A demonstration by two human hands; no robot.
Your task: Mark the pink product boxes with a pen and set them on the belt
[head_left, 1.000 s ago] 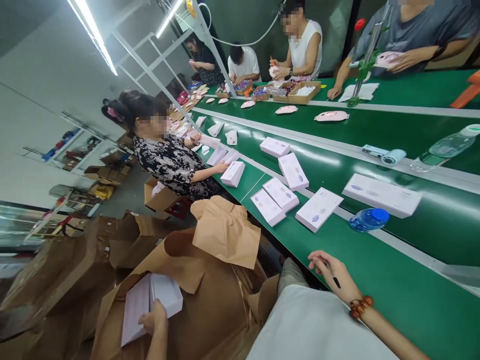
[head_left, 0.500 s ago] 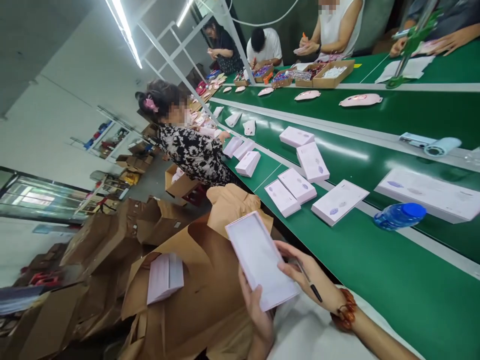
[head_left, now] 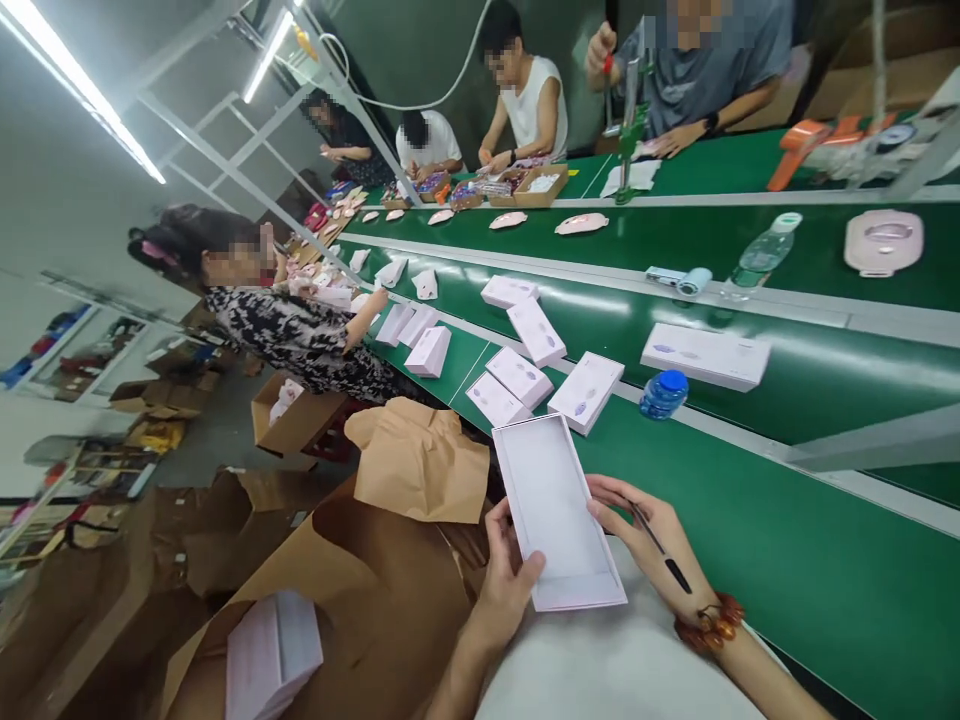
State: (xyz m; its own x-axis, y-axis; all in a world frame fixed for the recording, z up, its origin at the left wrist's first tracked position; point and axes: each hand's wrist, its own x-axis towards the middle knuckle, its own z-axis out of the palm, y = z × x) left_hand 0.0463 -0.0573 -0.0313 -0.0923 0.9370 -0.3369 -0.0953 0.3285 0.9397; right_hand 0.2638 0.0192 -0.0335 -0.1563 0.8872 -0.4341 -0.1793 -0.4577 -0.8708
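Both my hands hold an open, shallow white box tray (head_left: pixel 555 510) with a pale pink rim, its empty inside facing up. My left hand (head_left: pixel 510 565) grips its lower left edge. My right hand (head_left: pixel 645 530) rests its fingertips on the right edge, with a black pen (head_left: pixel 664 560) tucked between its fingers and a beaded bracelet (head_left: pixel 709 622) on the wrist. Below and to the left, a white box part (head_left: pixel 271 655) lies in a large kraft paper wrapping (head_left: pixel 375 610).
A green conveyor belt (head_left: pixel 750 490) runs along my right, bearing several white boxes and a blue-capped bottle (head_left: pixel 664 395). A co-worker in a patterned top (head_left: pixel 292 330) stands at the belt. Others sit across it. Cardboard boxes (head_left: pixel 289 415) stand on the floor at left.
My left hand has lifted a box tray out of the kraft paper, and both hands now hold it above my lap. The view has swung left, and the belt's items appear further right.
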